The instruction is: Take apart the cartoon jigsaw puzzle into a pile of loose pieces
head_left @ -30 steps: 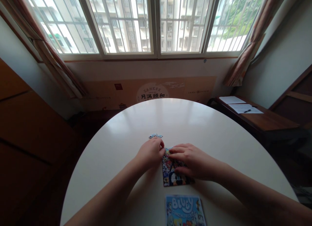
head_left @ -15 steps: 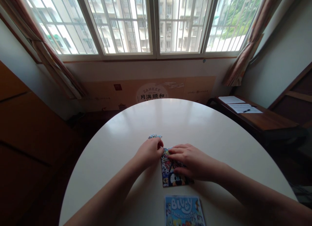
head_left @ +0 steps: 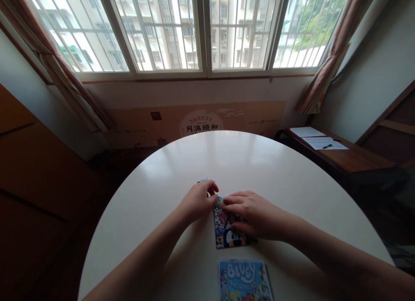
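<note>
A colourful jigsaw puzzle (head_left: 223,229) lies flat on the white table, with a dark-blue cartoon dog's face at its lower part. My right hand (head_left: 253,212) rests across its right side with the fingers stretched out, hiding much of the picture. At the upper left corner is my left hand (head_left: 201,199), thumb touching the edge and bent fingers lifted slightly apart from it. Nothing shows between those fingers. Just beyond my left hand is a small pile of pale-blue puzzle pieces (head_left: 203,180), partly covered by it.
Closer to me lies a blue "Bluey" picture card or box (head_left: 244,279), cut off by the frame's bottom. The round white table (head_left: 145,175) has its far edge near the window wall. On the right, a wooden side table (head_left: 366,156) holds papers (head_left: 320,143) and pens.
My left hand's fingers have lifted and spread a little from the thumb, now covering more of the loose pieces. The right hand and the puzzle stay in place.
</note>
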Demonstrator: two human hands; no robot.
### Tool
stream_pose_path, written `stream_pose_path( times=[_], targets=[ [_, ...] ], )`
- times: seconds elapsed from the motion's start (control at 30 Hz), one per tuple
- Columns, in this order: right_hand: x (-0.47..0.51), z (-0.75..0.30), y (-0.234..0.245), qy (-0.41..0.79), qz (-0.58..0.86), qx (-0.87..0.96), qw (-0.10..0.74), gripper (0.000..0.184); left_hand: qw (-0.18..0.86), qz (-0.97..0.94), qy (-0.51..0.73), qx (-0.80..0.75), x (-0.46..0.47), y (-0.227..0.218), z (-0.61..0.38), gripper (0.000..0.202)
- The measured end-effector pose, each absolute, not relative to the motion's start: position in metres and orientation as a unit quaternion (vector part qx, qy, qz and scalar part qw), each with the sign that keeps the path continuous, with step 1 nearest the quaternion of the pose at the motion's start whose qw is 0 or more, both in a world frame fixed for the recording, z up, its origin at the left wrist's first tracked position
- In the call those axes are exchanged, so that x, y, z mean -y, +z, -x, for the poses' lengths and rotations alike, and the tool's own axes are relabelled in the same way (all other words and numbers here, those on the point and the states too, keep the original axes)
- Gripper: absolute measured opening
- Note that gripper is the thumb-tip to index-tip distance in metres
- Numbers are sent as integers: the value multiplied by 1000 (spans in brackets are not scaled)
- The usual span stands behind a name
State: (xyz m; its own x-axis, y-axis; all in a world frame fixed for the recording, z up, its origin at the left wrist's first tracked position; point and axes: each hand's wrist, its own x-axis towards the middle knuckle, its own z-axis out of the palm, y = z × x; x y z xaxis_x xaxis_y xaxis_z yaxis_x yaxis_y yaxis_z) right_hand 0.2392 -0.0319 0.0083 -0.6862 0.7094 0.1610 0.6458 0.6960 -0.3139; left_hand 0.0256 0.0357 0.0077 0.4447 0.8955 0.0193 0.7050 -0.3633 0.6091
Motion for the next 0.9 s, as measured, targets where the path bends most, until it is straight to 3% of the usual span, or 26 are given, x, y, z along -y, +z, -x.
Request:
stream_pose_path(
  times=[0.9],
  targets=[
    [32,-239,7,113,377,909,136,44,274,-810,196,-481,-40,6,-24,9]
  ],
)
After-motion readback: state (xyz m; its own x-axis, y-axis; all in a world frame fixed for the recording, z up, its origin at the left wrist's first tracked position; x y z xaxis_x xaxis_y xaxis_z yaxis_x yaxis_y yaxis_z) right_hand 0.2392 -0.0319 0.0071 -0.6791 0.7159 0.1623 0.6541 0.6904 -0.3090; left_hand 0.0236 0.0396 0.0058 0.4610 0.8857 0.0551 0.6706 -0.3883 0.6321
